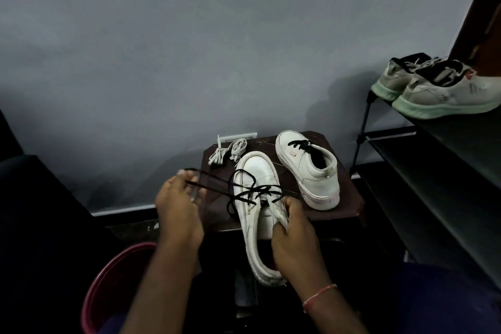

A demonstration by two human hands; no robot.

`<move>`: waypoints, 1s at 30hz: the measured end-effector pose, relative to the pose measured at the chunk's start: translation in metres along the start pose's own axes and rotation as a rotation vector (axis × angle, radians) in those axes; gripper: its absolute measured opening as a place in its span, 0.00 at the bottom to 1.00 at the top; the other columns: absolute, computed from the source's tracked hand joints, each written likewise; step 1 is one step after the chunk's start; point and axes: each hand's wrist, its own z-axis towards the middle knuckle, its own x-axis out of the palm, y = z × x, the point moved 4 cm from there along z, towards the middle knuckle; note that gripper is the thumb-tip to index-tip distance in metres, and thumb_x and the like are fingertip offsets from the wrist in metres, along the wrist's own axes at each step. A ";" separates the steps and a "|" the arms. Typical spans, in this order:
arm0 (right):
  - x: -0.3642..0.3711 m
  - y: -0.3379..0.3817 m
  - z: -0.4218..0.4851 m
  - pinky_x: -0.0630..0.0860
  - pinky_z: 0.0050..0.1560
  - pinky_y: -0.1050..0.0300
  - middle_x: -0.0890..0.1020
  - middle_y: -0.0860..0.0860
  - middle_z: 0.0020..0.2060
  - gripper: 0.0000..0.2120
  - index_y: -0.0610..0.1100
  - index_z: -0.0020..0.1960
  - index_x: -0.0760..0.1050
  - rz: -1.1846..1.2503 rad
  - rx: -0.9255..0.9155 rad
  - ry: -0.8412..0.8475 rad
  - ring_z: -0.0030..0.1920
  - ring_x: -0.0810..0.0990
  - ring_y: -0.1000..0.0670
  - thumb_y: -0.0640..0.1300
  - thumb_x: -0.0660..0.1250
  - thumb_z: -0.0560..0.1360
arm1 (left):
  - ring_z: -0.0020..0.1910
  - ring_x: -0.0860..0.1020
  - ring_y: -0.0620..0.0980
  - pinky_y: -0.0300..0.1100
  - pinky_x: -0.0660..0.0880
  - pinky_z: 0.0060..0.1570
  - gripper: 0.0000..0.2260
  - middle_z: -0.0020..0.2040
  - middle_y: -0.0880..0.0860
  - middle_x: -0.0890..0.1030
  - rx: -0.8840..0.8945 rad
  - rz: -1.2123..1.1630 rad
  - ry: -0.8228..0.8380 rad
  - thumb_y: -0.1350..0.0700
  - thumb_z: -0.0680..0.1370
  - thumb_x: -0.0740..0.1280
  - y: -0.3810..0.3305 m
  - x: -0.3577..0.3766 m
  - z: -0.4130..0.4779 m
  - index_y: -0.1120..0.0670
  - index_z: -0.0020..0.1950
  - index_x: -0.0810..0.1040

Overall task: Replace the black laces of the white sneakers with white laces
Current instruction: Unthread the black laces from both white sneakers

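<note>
Black cord, thin and limp, is what the work turns on: the black lace [245, 190] of the near sneaker [256, 225] lies half loosened across the eyelets, with one long run drawn out to the left. The left hand [177, 206] pinches that run near its end between thumb and fingertips. The right hand [292, 236] grips the right side of the shoe by its eyelet flap and collar, fingers curled over the edge, with the heel hanging off the near edge of the small dark table [349, 199].

The lace likely weighs almost nothing and will not push, only pull. It probably slides best when taken close to the eyelet it is leaving and drawn straight along the hole, since a slack loop may snag on the crossings. The sneaker looks light, with a stiff sole and a softer upper, so a hold on the flap or collar should steady it against each tug.

The far sneaker [309, 171] stands on the right of the table, fully laced in black. The white laces [217, 157], two flat coiled bundles, lie at the far left corner, near the toe of the shoe in hand. Flat and soft, they would be best taken by the tips for threading.

A shoe rack [433, 149] holding grey sneakers [439, 89] stands far right, and a pink bucket [90, 295] sits near left.
</note>
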 end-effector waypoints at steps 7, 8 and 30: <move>0.002 0.002 0.003 0.69 0.61 0.61 0.77 0.52 0.61 0.23 0.49 0.65 0.70 0.104 0.029 0.043 0.61 0.75 0.53 0.32 0.59 0.74 | 0.47 0.77 0.48 0.47 0.73 0.52 0.04 0.46 0.51 0.78 0.052 0.260 -0.163 0.54 0.79 0.64 -0.031 -0.044 0.043 0.53 0.50 0.76; 0.003 0.002 0.002 0.68 0.62 0.62 0.77 0.52 0.61 0.23 0.50 0.66 0.70 0.135 0.035 0.053 0.61 0.74 0.54 0.32 0.59 0.74 | 0.55 0.77 0.51 0.49 0.72 0.57 0.13 0.54 0.54 0.78 0.110 0.500 -0.138 0.50 0.77 0.67 -0.030 -0.042 0.039 0.56 0.58 0.76; -0.018 0.018 0.009 0.74 0.53 0.65 0.79 0.53 0.52 0.23 0.51 0.58 0.73 0.220 -0.126 0.153 0.53 0.78 0.60 0.32 0.71 0.69 | 0.75 0.56 0.41 0.43 0.56 0.74 0.36 0.76 0.48 0.59 0.325 0.915 0.541 0.56 0.67 0.62 0.062 0.013 -0.073 0.50 0.76 0.59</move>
